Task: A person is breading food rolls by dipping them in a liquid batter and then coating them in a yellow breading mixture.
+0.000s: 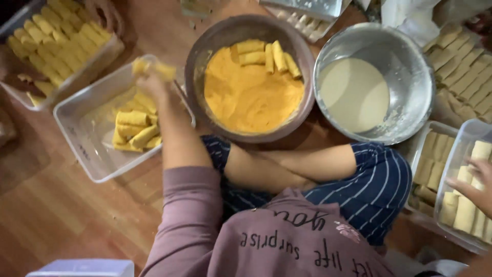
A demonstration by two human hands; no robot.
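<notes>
My left hand is raised over a clear plastic tub and is shut on a yellow crumb-coated roll, which looks blurred. A few coated rolls lie in that tub. At the right edge, my right hand rests on pale uncoated rolls inside a clear tub; whether it grips one is unclear. In front of my crossed legs stands a brown bowl of yellow crumbs with several rolls lying in it.
A metal bowl of pale batter stands right of the brown bowl. A full tub of coated rolls sits at the upper left. More uncoated rolls lie on a tray at the upper right and in a tub by my knee. The floor is wooden.
</notes>
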